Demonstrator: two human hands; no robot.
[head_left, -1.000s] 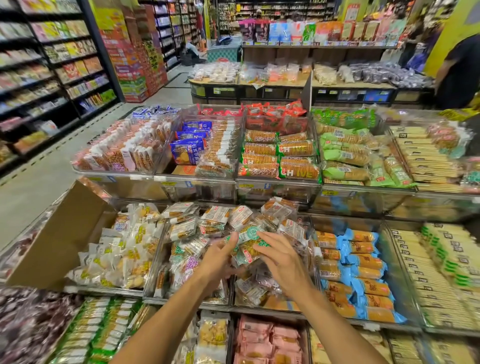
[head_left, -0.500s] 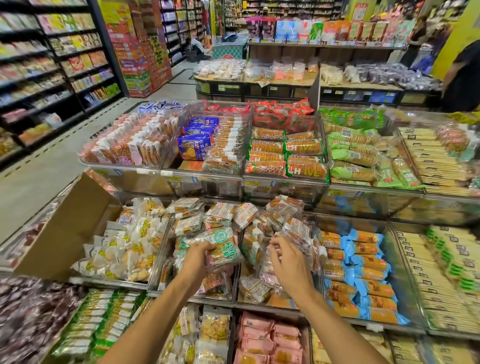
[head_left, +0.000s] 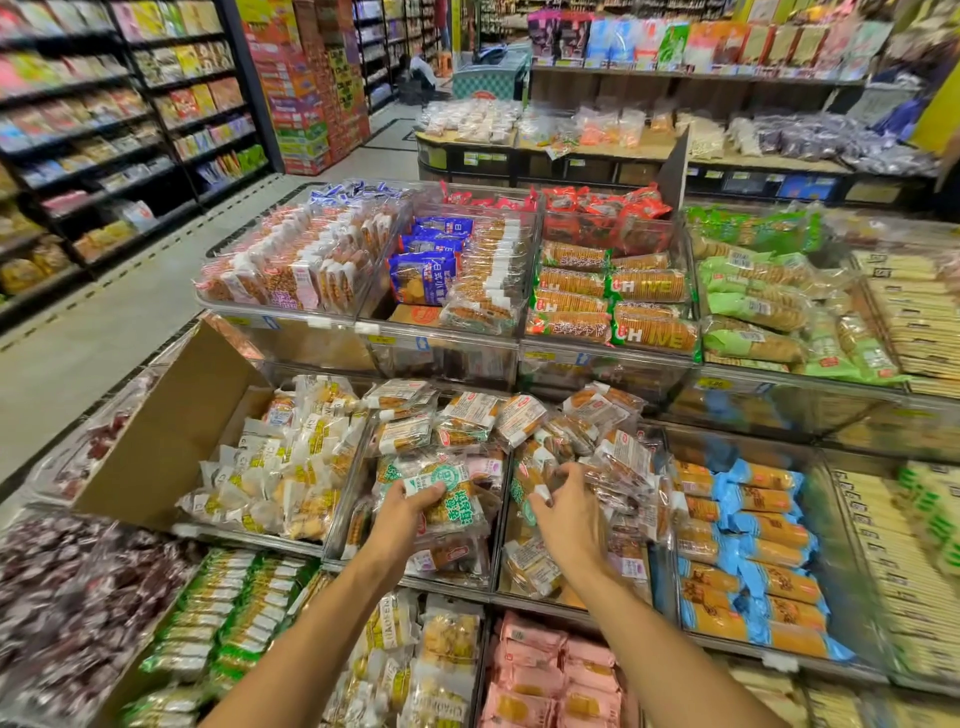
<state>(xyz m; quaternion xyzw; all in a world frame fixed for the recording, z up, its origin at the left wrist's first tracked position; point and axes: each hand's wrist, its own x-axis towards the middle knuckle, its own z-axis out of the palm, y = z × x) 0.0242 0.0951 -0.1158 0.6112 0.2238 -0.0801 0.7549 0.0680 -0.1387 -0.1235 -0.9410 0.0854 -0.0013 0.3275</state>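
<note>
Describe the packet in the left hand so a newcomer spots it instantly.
Start at the brown cardboard box on the display's middle tier; the clear bin just right of it holds snack packets. The left hand grips one packet at that bin's front. Its label is green and white with a round green seal; those behind it carry red-and-white labels.
</note>
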